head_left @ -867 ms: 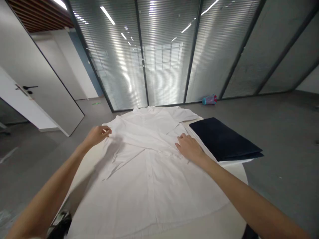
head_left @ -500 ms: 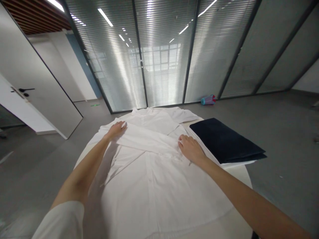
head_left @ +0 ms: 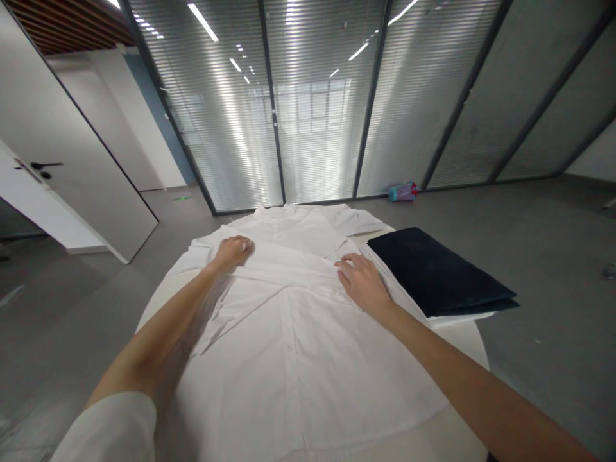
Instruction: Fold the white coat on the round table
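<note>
A white button-front shirt (head_left: 289, 346) lies spread face up over a round table, its collar at the far edge. One long sleeve (head_left: 293, 266) crosses the chest from side to side. At the left end of that sleeve, my left hand (head_left: 233, 251) is closed, its fingers curled on the cloth and partly hidden. My right hand (head_left: 363, 281) rests palm down at the other end, fingers spread and touching the sleeve. Another folded part of the shirt shows beneath the crossing sleeve.
A dark navy folder-like sheet (head_left: 437, 273) lies on white cloth at the table's right side. The pale table rim (head_left: 469, 343) shows beside it. A small blue, purple and red basket-like object (head_left: 403, 192) is on the floor by the glass wall. A door (head_left: 72, 141) stands at left.
My left hand has slid slightly right along the sleeve. My right hand has shifted a little left, and its fingers have spread. The sleeve looks flatter under it.
</note>
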`<state>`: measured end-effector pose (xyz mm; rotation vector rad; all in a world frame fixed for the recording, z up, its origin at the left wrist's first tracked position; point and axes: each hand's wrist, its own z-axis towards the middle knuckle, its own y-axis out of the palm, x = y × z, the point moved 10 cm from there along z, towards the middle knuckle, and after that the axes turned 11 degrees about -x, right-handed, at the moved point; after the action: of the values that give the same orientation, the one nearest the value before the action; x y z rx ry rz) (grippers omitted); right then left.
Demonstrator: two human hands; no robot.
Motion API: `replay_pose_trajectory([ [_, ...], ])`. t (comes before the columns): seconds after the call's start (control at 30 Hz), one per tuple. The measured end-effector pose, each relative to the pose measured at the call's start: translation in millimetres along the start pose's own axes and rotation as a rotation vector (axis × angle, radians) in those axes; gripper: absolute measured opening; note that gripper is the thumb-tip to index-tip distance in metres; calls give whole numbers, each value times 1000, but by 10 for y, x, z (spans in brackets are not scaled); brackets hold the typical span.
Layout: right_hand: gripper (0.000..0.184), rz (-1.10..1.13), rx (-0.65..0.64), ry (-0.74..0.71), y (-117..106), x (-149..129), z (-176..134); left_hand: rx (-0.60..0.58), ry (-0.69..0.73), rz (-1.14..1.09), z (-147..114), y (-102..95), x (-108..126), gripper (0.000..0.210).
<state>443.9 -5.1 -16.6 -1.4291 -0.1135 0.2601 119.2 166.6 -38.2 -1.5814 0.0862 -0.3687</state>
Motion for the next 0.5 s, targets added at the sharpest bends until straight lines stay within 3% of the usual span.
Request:
replay_pose_trajectory([
  [0.1, 50, 78, -70, -157, 163, -260, -20, -74, 280, -7, -228, 143, 571, 51],
  [0.17, 64, 73, -143, -193, 315, -338, -35, -112, 382, 4, -377, 247, 779, 66],
  [0.3, 77, 68, -267, -175, 506, -308, -67, -210, 347, 56, -476, 404, 775, 80],
  [0.5, 80, 82, -321, -146, 517, -245, -92, -279, 329, 77, -453, 433, 731, 85],
])
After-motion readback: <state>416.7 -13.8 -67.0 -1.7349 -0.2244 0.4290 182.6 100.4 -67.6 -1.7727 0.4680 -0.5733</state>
